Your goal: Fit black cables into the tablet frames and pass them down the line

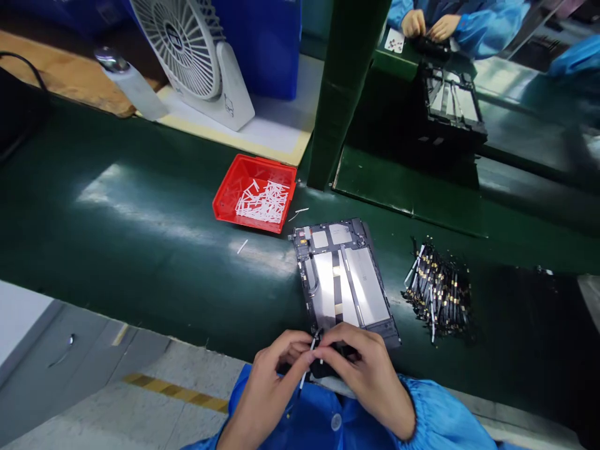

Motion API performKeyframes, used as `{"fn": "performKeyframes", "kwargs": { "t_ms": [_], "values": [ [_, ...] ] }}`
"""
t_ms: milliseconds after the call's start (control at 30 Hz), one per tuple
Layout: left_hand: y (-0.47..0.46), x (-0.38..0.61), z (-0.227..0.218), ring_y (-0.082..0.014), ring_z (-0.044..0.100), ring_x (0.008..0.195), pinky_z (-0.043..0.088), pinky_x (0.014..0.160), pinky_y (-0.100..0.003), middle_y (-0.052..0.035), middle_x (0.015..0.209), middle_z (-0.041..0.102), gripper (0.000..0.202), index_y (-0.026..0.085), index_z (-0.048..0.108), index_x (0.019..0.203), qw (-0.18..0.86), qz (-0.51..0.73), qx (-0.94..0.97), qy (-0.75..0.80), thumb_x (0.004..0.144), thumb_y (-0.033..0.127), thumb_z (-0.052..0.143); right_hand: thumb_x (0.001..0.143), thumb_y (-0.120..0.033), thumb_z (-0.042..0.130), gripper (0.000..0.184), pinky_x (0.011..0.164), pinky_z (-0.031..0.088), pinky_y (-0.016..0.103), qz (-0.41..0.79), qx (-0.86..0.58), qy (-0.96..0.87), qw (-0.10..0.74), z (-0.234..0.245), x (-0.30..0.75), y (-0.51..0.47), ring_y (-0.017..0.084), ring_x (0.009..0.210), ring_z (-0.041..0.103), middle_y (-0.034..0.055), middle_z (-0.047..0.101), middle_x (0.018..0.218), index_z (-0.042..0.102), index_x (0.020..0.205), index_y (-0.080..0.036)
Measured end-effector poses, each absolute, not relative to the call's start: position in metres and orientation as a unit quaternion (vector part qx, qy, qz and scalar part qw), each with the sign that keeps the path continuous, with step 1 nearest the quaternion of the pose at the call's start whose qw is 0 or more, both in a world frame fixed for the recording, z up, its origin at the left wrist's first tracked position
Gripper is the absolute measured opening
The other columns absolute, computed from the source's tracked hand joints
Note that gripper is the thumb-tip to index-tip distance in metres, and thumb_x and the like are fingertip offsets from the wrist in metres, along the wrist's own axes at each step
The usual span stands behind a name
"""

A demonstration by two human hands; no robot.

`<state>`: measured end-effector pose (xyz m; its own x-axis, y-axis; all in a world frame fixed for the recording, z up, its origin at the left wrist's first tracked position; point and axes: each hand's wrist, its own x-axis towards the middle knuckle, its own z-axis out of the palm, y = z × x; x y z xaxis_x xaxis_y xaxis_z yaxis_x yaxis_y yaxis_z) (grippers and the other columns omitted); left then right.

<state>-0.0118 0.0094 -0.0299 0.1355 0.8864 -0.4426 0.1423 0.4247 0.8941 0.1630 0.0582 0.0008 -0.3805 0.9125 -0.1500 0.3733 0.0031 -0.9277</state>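
One thin white strip point(303, 380), dark at its near end, slants at the near edge of one open silver-and-black device point(366, 284). The left hand point(277, 378) and right hand point(368, 375), angled inward, pinch it between fingertips. One red bin point(223, 195) stands far left; one dark cable pile point(445, 294) lies right.

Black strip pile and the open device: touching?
Apart. The head view shows bare tabletop between the left edge of the black strip pile and the right side of the open device.
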Motion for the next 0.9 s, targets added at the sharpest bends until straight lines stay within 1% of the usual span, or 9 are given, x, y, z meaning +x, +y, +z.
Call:
{"fn": "performKeyframes", "kwargs": {
  "t_ms": [67, 167, 267, 333, 500, 567, 700, 800, 900],
  "values": [
    [0.013, -0.007, -0.029, -0.0146, 0.067, 0.076, 0.054, 0.07, -0.023, 0.0008, 0.082, 0.07, 0.016, 0.024, 0.064, 0.098, 0.606, 0.336, 0.442, 0.57, 0.091, 0.038, 0.059, 0.088, -0.021, 0.066, 0.012, 0.071, 0.054, 0.02, 0.501, -0.503, -0.649, 0.273, 0.0, 0.165, 0.059, 0.013, 0.079, 0.069, 0.0015, 0.072, 0.088, 0.07, 0.1, -0.021],
    [0.015, -0.006, -0.034, -0.0132, 0.069, 0.077, 0.056, 0.07, -0.021, 0.0005, 0.089, 0.072, 0.014, 0.026, 0.065, 0.101, 0.572, 0.358, 0.474, 0.566, 0.094, 0.033, 0.055, 0.091, -0.017, 0.062, 0.011, 0.069, 0.055, 0.021, 0.463, -0.455, -0.683, 0.335, -0.002, 0.166, 0.057, 0.013, 0.076, 0.068, 0.0034, 0.071, 0.084, 0.072, 0.096, -0.019],
    [0.019, -0.011, -0.044, -0.0159, 0.068, 0.101, 0.057, 0.087, -0.026, -0.0024, 0.113, 0.07, 0.027, 0.029, 0.058, 0.12, 0.438, 0.385, 0.575, 0.574, 0.094, 0.023, 0.054, 0.09, -0.011, 0.062, 0.012, 0.069, 0.055, 0.022, 0.389, -0.396, -0.736, 0.387, 0.009, 0.165, 0.058, 0.012, 0.073, 0.068, 0.0037, 0.071, 0.082, 0.071, 0.095, -0.018],
    [0.026, -0.015, -0.049, -0.0187, 0.065, 0.111, 0.053, 0.099, -0.033, -0.0045, 0.12, 0.069, 0.042, 0.027, 0.052, 0.13, 0.334, 0.408, 0.671, 0.522, 0.09, 0.016, 0.059, 0.087, -0.01, 0.065, 0.011, 0.07, 0.055, 0.021, 0.379, -0.381, -0.742, 0.4, 0.025, 0.161, 0.067, 0.012, 0.073, 0.069, 0.0025, 0.072, 0.081, 0.071, 0.094, -0.018],
    [0.038, -0.015, -0.051, -0.0207, 0.068, 0.109, 0.043, 0.111, -0.045, -0.0022, 0.099, 0.077, 0.05, 0.022, 0.055, 0.125, 0.166, 0.429, 0.763, 0.453, 0.081, 0.0, 0.064, 0.085, -0.019, 0.07, 0.006, 0.067, 0.058, 0.019, 0.377, -0.458, -0.695, 0.407, 0.059, 0.124, 0.145, 0.011, 0.073, 0.071, -0.0032, 0.075, 0.082, 0.075, 0.085, -0.023],
    [0.037, -0.014, -0.051, -0.0225, 0.066, 0.113, 0.042, 0.111, -0.048, -0.0034, 0.1, 0.077, 0.042, 0.021, 0.056, 0.12, 0.178, 0.422, 0.763, 0.456, 0.083, 0.001, 0.062, 0.09, -0.024, 0.065, 0.011, 0.081, 0.058, 0.025, 0.358, -0.459, -0.718, 0.382, 0.056, 0.098, 0.187, 0.014, 0.09, 0.072, -0.002, 0.075, 0.096, 0.075, 0.094, -0.023],
    [0.034, -0.017, -0.05, -0.023, 0.063, 0.118, 0.045, 0.109, -0.049, -0.0057, 0.109, 0.074, 0.027, 0.022, 0.055, 0.11, 0.249, 0.408, 0.758, 0.444, 0.089, 0.005, 0.057, 0.094, -0.02, 0.057, 0.021, 0.104, 0.047, 0.038, 0.346, -0.435, -0.774, 0.303, 0.04, 0.066, 0.235, 0.02, 0.117, 0.061, 0.0041, 0.066, 0.121, 0.072, 0.108, -0.02],
    [0.042, -0.024, -0.045, -0.0233, 0.061, 0.121, 0.046, 0.109, -0.047, -0.0078, 0.117, 0.072, 0.027, 0.022, 0.057, 0.111, 0.248, 0.397, 0.767, 0.438, 0.088, 0.007, 0.06, 0.094, -0.026, 0.058, 0.031, 0.104, 0.046, 0.039, 0.343, -0.439, -0.782, 0.279, 0.038, 0.09, 0.218, 0.021, 0.115, 0.059, 0.0104, 0.057, 0.124, 0.064, 0.122, -0.017],
    [0.059, -0.031, -0.041, -0.0204, 0.062, 0.119, 0.045, 0.109, -0.043, -0.0053, 0.114, 0.073, 0.026, 0.022, 0.06, 0.112, 0.249, 0.382, 0.781, 0.427, 0.089, 0.011, 0.061, 0.1, -0.023, 0.044, 0.039, 0.098, 0.05, 0.033, 0.405, -0.402, -0.797, 0.197, 0.04, 0.142, 0.17, 0.016, 0.11, 0.058, 0.0087, 0.052, 0.12, 0.05, 0.138, -0.023]
  ]
}}
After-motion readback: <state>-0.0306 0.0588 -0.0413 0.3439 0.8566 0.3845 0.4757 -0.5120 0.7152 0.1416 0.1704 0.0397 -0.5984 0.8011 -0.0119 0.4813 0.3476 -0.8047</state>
